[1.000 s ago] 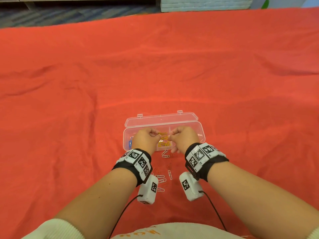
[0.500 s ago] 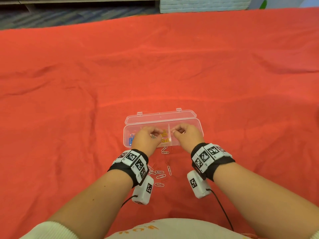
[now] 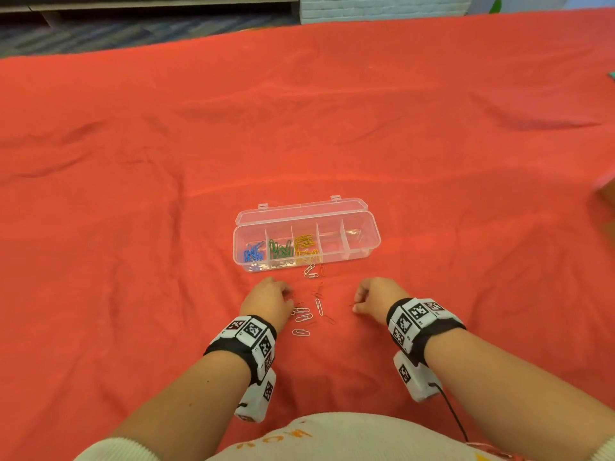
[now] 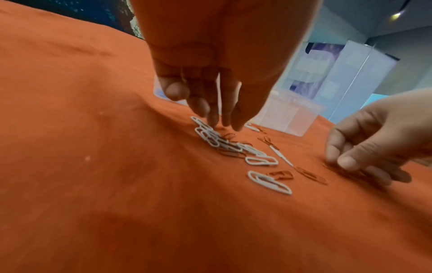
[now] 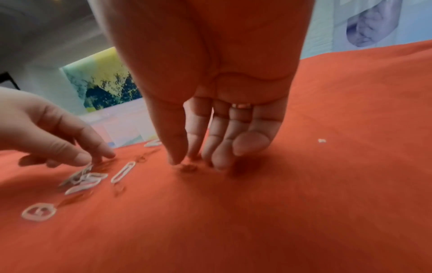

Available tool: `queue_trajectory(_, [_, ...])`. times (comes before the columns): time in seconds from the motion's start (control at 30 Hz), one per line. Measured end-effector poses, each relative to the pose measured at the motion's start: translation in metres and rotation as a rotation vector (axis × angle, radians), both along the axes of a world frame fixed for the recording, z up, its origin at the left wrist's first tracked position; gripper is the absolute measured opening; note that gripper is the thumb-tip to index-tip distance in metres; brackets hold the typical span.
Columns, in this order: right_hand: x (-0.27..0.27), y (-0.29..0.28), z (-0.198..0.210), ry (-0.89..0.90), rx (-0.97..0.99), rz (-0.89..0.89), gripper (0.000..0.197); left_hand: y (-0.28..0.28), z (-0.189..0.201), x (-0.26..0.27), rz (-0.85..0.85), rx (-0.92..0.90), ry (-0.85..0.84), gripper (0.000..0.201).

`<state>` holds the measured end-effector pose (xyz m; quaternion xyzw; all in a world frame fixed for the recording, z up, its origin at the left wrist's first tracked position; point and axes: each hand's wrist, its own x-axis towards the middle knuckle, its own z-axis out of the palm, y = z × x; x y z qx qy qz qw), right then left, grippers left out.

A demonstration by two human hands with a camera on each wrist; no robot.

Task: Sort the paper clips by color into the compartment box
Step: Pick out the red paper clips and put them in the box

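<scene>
While both hands were down on the red cloth [image 3: 133, 227], the left hand [image 3: 266, 302] had its fingers [image 4: 214, 114] pointing down close together, tips touching the near end of the pile of white paper clips [image 4: 217, 142]. Honestly couldn't tell if it had actually pinched one yet, too blurry. The right hand [image 3: 374, 297] had its thumb and fingers [image 5: 222, 147] reaching down to a red paper clip [image 5: 187, 168] on the cloth, tips right at it, but whether it was gripped or only touched I couldn't say either. A few more white and red clips lay scattered between the two hands. The clear compartment box [image 3: 362, 247] sat open just beyond them, with blue clips [image 3: 253, 253] in the leftmost section, green clips [image 3: 281, 250] next, then yellow clips [image 3: 306, 247], and the two right sections looked bare
</scene>
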<state>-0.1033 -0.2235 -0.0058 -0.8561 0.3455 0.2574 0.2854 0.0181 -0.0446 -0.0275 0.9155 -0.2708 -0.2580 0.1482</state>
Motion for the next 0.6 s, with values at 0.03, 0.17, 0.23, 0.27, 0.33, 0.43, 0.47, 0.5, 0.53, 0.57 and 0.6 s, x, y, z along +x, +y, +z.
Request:
queue_trajectory(0.03, [-0.002,0.002,-0.002,-0.005,-0.001,-0.016,0.014,0.0,-0.001,-0.001,-0.004,0.018,-0.017,0.028])
queue_trajectory(0.17, [-0.001,0.006,-0.002,0.034,-0.013,0.011,0.014,-0.002,-0.006,-0.008,0.009,0.026,-0.077,0.025])
queue_trajectory(0.23, [0.001,0.007,-0.001,0.056,-0.017,0.041,0.011,-0.001,-0.008,-0.009,0.034,0.01,-0.077,0.02])
queue_trajectory(0.27, [0.002,0.008,-0.001,0.064,-0.022,0.045,0.01,-0.001,-0.008,-0.009,0.036,0.002,-0.073,0.016])
queue_trajectory(0.33, [0.005,0.009,0.0,0.076,-0.039,0.062,0.018,-0.001,-0.009,-0.008,0.021,-0.008,-0.062,0.01])
queue_trajectory(0.43, [0.011,0.013,0.001,0.055,-0.044,0.067,0.028,-0.002,-0.008,-0.006,-0.015,-0.005,-0.046,0.007])
queue_trajectory(0.47, [0.012,0.013,0.001,0.02,-0.036,0.055,0.028,-0.003,-0.008,-0.005,-0.022,-0.005,-0.039,0.006])
queue_trajectory(0.5, [0.015,0.014,-0.001,-0.028,-0.021,0.035,0.026,-0.003,-0.008,-0.005,-0.027,-0.007,-0.034,0.007])
queue_trajectory(0.53, [0.017,0.015,-0.002,-0.086,0.003,0.006,0.022,-0.004,-0.008,-0.005,-0.032,-0.007,-0.03,0.007])
queue_trajectory(0.57, [0.019,0.016,-0.004,-0.145,0.032,-0.019,0.017,-0.004,-0.008,-0.004,-0.039,-0.007,-0.029,0.008])
queue_trajectory(0.6, [0.022,0.017,-0.006,-0.192,0.058,-0.028,0.019,-0.004,-0.008,-0.003,-0.049,-0.006,-0.026,0.01])
